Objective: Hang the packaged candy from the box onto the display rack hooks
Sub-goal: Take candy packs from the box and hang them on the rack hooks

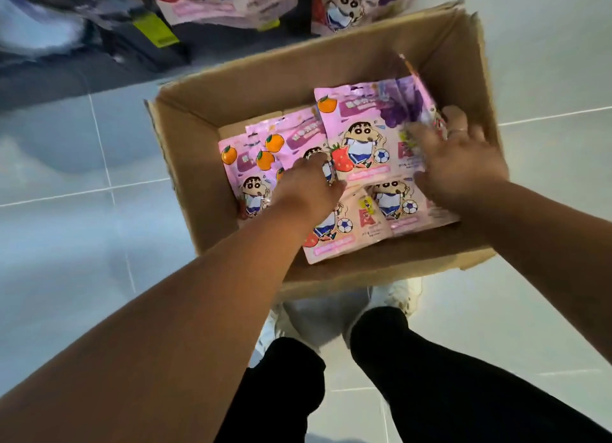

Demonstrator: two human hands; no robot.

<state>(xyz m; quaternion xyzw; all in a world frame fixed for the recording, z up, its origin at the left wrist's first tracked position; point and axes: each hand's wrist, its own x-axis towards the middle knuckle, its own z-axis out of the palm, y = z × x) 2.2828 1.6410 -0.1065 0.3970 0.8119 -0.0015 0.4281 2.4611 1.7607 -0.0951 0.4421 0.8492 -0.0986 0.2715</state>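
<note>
No wording can be read anywhere. The pink candy packets [361, 137] in the cardboard box [265, 78] carry banners of print and a large red "A"-like mark, all too blurred to make out. The yellow shelf tag [154, 30] on the rack above is also illegible.

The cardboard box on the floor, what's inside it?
The cardboard box holds pink candy packets, overlapping in a loose pile. Both hands, left and right, cover some. Whatever lies under the pile is hidden.
</note>
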